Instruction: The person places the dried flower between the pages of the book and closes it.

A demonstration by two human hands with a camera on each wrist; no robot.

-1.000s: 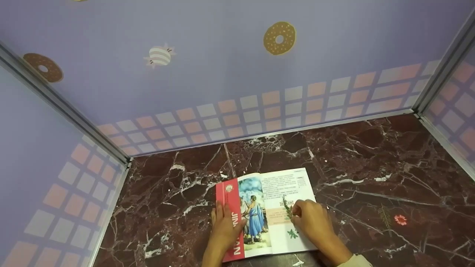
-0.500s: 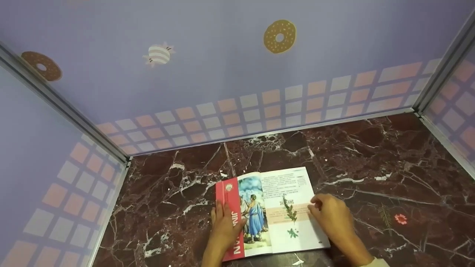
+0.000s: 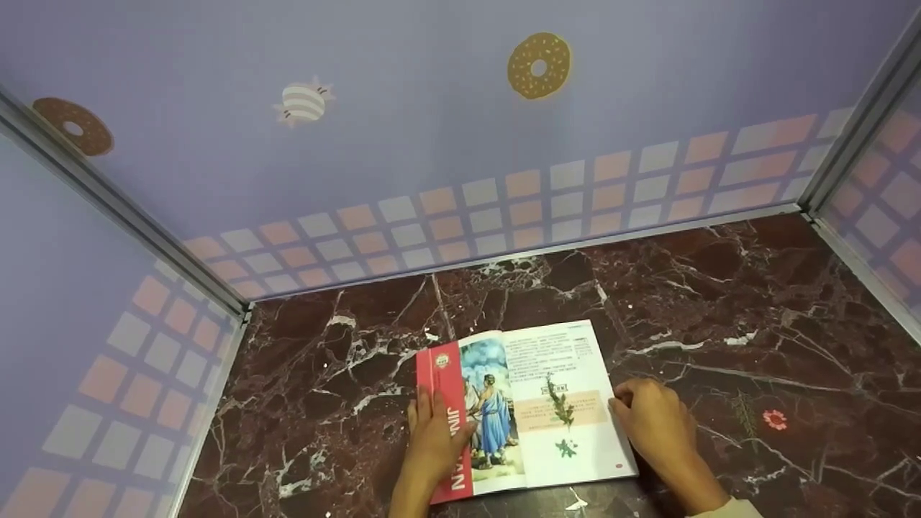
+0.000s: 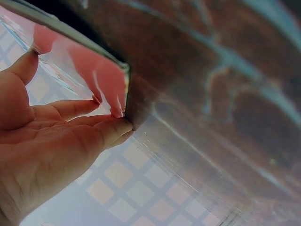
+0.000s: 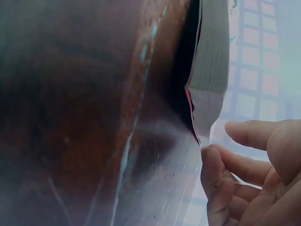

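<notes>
The book flap (image 3: 446, 378) is red, sprig (image 3: 562, 411) green, tabletop (image 3: 719, 302) marbled maroon.

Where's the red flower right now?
Head view, right side: the red flower lies on the marbled surface, just right of a dark green sprig, off to the right of the right hand and open book.

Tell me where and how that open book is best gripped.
Probably by the right edge of the open book, from the right, pinched above and below: the right wrist view shows a dark shadow under that edge, suggesting it's raised, and the leafy sprig lies further inward.
</notes>
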